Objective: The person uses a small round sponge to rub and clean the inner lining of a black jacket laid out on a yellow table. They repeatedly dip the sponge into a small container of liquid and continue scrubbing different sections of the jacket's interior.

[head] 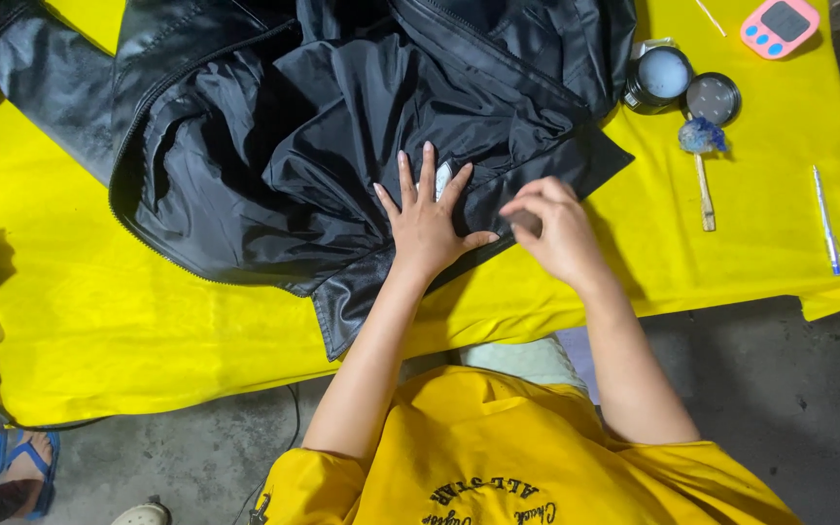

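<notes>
On the worktop (99, 301), draped in yellow, a black jacket (245, 146) lies open, lining up. Left hand (428, 222), at its near hem, lies flat with 5 fingers spread, gripping nothing, pinning fabric beside a pale patch (442, 178). Keeping that pressure even looks wise. Just right, right hand (558, 228) has its grip nearly closed, fingertips pinching something small and dark at the hem.
</notes>
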